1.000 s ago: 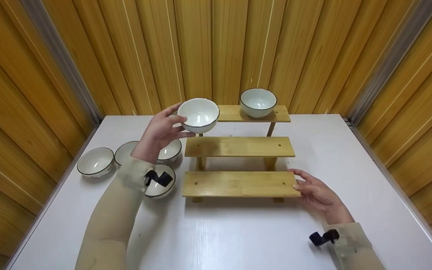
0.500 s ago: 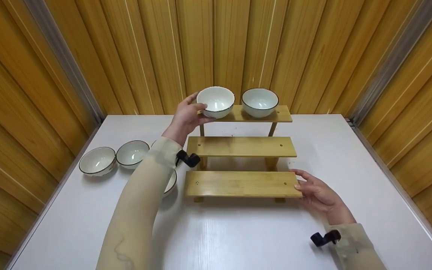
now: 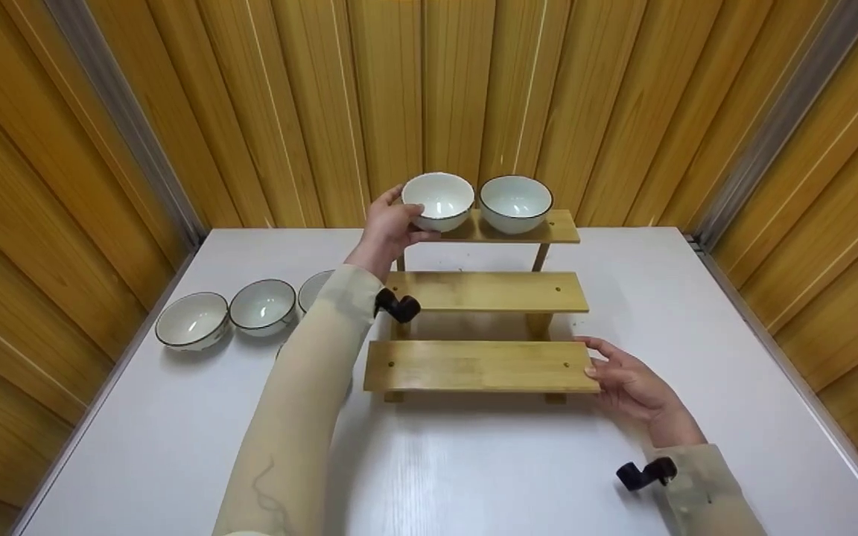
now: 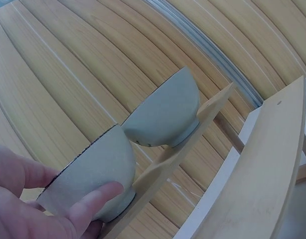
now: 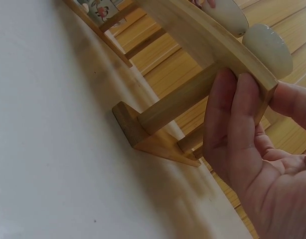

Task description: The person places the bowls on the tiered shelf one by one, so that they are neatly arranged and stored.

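Observation:
My left hand [image 3: 390, 223] grips a white bowl with a dark rim [image 3: 438, 201] by its left side, thumb over the rim. The bowl's foot is right at the top board of a three-tier wooden stand [image 3: 481, 366]. To its right on that board sits a second bowl [image 3: 516, 203], upright. In the left wrist view the held bowl [image 4: 100, 174] shows from the side, its foot at the board. My right hand [image 3: 634, 387] pinches the right end of the lowest board; in the right wrist view its fingers [image 5: 242, 109] curl under that board, thumb on the other side.
On the white table [image 3: 124, 447], at left, stand more bowls: one farthest left [image 3: 192, 320], one beside it [image 3: 264, 307], and another [image 3: 313, 289] partly behind my left sleeve. The middle board [image 3: 488, 290] bears no bowl. Wood-panelled walls [image 3: 451, 89] enclose the table.
My left hand has carried the bowl up and to the right, from left of the stand onto the top board's left part, beside the other bowl. The right hand keeps its hold.

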The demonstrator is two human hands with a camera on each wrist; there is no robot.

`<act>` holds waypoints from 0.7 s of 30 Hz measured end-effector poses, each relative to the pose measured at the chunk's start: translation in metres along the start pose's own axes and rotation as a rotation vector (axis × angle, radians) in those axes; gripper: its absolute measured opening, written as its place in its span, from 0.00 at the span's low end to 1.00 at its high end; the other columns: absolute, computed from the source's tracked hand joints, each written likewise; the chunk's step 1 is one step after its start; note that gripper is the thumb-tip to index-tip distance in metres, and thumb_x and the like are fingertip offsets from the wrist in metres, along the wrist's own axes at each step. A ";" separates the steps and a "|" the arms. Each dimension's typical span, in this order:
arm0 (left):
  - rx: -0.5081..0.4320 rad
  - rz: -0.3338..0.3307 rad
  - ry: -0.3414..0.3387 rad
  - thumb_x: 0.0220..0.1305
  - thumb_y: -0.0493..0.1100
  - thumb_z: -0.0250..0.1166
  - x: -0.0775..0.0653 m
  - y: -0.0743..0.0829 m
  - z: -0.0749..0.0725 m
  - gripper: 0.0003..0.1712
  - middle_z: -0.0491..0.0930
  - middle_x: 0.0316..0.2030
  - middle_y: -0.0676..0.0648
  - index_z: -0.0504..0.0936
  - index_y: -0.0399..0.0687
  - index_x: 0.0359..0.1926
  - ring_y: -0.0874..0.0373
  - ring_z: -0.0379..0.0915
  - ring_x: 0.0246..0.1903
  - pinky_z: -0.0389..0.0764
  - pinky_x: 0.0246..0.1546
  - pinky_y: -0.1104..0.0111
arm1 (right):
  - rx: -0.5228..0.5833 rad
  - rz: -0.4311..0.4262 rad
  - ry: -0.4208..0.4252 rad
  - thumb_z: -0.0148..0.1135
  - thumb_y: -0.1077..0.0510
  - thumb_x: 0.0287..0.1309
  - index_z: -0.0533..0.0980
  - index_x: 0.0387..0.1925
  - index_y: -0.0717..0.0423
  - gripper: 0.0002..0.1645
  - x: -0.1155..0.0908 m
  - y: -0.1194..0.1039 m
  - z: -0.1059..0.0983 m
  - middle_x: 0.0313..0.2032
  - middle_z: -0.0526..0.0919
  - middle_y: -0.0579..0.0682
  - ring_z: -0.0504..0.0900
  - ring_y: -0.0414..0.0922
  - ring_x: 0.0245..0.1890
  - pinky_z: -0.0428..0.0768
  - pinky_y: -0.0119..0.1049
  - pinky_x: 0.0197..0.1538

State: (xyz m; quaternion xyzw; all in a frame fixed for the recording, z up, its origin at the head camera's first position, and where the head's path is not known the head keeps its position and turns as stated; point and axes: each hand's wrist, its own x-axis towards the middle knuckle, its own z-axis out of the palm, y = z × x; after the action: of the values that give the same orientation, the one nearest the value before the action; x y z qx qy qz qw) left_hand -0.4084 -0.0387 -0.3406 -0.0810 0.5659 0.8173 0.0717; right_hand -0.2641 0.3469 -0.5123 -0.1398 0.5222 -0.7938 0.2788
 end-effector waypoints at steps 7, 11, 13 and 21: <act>0.029 -0.022 -0.013 0.75 0.33 0.56 -0.001 0.002 0.000 0.40 0.58 0.77 0.36 0.53 0.52 0.82 0.38 0.73 0.64 0.92 0.41 0.58 | -0.004 -0.002 -0.003 0.40 0.74 0.74 0.63 0.69 0.49 0.30 0.000 0.000 0.001 0.59 0.74 0.48 0.83 0.41 0.49 0.88 0.27 0.49; 0.047 -0.034 -0.039 0.76 0.34 0.57 0.000 0.004 -0.001 0.40 0.58 0.78 0.36 0.52 0.52 0.82 0.37 0.72 0.66 0.92 0.35 0.62 | 0.016 -0.006 -0.009 0.39 0.75 0.74 0.60 0.71 0.52 0.30 0.001 0.000 0.000 0.59 0.76 0.49 0.84 0.41 0.50 0.88 0.28 0.50; 0.043 -0.043 -0.049 0.76 0.35 0.57 0.001 0.005 -0.002 0.40 0.57 0.78 0.36 0.51 0.53 0.82 0.37 0.70 0.67 0.93 0.37 0.61 | 0.019 -0.008 -0.011 0.39 0.75 0.74 0.59 0.72 0.54 0.30 0.001 0.001 0.000 0.59 0.75 0.49 0.84 0.42 0.51 0.88 0.29 0.51; -0.003 -0.079 -0.093 0.78 0.38 0.56 0.001 0.006 -0.011 0.41 0.59 0.78 0.36 0.48 0.52 0.83 0.37 0.65 0.72 0.81 0.63 0.45 | -0.015 -0.002 0.020 0.40 0.74 0.74 0.64 0.70 0.48 0.30 0.001 0.001 0.000 0.58 0.75 0.48 0.84 0.41 0.50 0.88 0.28 0.51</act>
State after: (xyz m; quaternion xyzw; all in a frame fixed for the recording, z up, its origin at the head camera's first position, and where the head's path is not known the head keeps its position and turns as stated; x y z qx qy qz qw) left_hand -0.4098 -0.0509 -0.3390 -0.0654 0.5571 0.8176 0.1301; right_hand -0.2646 0.3461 -0.5136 -0.1344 0.5307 -0.7914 0.2719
